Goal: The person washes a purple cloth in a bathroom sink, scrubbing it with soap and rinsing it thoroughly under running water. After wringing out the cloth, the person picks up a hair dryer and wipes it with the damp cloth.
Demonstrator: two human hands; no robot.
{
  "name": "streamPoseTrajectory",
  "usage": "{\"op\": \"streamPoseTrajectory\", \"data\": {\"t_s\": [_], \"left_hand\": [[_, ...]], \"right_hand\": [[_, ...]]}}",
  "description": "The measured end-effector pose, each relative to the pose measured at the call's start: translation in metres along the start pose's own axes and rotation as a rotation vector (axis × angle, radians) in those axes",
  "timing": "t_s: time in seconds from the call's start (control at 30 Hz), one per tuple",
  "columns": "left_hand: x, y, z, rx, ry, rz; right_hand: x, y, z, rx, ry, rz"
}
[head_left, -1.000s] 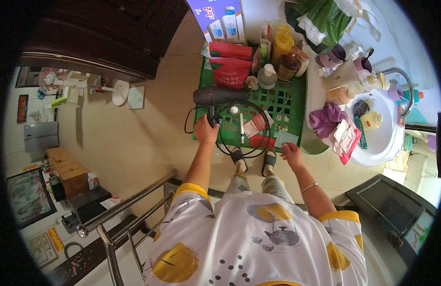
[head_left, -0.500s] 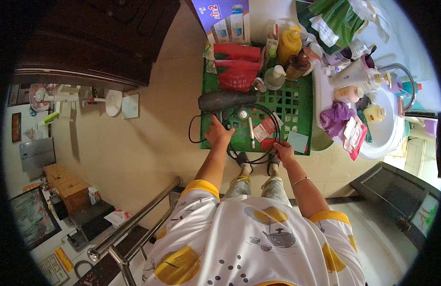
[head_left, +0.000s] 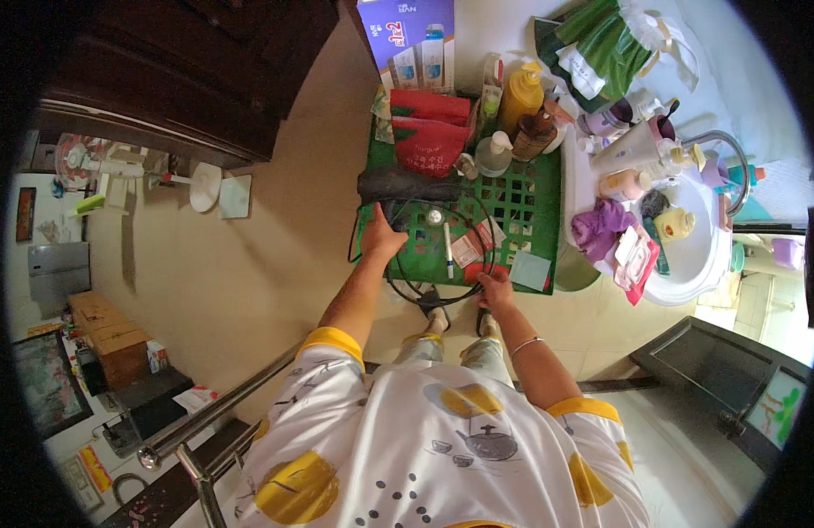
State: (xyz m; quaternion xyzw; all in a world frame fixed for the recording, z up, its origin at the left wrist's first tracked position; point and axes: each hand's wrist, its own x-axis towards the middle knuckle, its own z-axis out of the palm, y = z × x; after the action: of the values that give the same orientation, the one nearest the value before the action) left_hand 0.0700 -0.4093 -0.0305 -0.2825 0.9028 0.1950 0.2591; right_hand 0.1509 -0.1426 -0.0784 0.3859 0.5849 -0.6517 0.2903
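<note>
A black hair dryer (head_left: 408, 187) lies across the left part of a green plastic rack (head_left: 537, 231). My left hand (head_left: 383, 238) is closed around its handle, with the thumb upward. The black cord (head_left: 488, 209) makes wide loops over the rack and hangs past its front edge. At the lower right of those loops, my right hand (head_left: 496, 289) pinches the cord. Inside the loops lie a round silver-white item (head_left: 436, 216), a white pen-like stick (head_left: 449, 250) and a red-and-white card (head_left: 478, 243). A pale blue square (head_left: 530, 269) lies right of my right hand.
Red pouches (head_left: 431, 145), a yellow pump bottle (head_left: 519, 99) and other bottles stand at the rack's back. To the right is a white washbasin (head_left: 701, 264) with bottles and a purple cloth (head_left: 600, 227). A metal railing (head_left: 218, 418) runs at lower left.
The view has shifted slightly, so the scene sits a little further left. Both hands keep their holds on the dryer and cord, and the cord loops have changed shape a little.
</note>
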Motion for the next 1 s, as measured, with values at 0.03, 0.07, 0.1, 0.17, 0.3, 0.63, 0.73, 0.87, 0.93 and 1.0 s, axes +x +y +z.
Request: {"op": "streamPoseTrajectory", "data": {"t_s": [0.03,0.07,0.1,0.17,0.3,0.63,0.73,0.87,0.93,1.0], "left_hand": [[0.000,-0.001,-0.001,-0.024,0.003,0.023],[0.001,0.001,0.000,-0.030,0.025,0.025],[0.002,0.001,0.002,-0.035,0.045,0.024],[0.002,-0.002,0.003,-0.049,0.080,0.026],[-0.006,0.002,-0.005,-0.127,0.082,0.052],[-0.016,-0.039,-0.030,-0.317,0.130,0.107],[-0.022,-0.064,-0.028,-0.514,0.318,0.240],[-0.062,-0.080,-0.049,-0.628,0.356,0.171],[-0.078,-0.088,-0.056,-0.747,0.340,0.129],[-0.084,-0.103,-0.046,-0.840,0.388,0.160]], "right_hand": [[-0.002,0.001,0.002,0.036,-0.057,0.023],[-0.003,0.001,0.004,0.071,-0.115,0.046],[-0.009,-0.004,0.005,0.142,-0.156,0.088],[-0.011,-0.006,0.009,0.205,-0.226,0.149],[-0.027,-0.022,0.011,0.122,-0.269,-0.044],[-0.078,-0.056,0.037,-0.168,-0.422,-0.328],[-0.094,-0.059,0.046,-0.208,-0.476,-0.347],[-0.106,-0.065,0.052,-0.218,-0.547,-0.297],[-0.109,-0.068,0.054,-0.226,-0.579,-0.263],[-0.110,-0.067,0.055,-0.249,-0.621,-0.241]]}}
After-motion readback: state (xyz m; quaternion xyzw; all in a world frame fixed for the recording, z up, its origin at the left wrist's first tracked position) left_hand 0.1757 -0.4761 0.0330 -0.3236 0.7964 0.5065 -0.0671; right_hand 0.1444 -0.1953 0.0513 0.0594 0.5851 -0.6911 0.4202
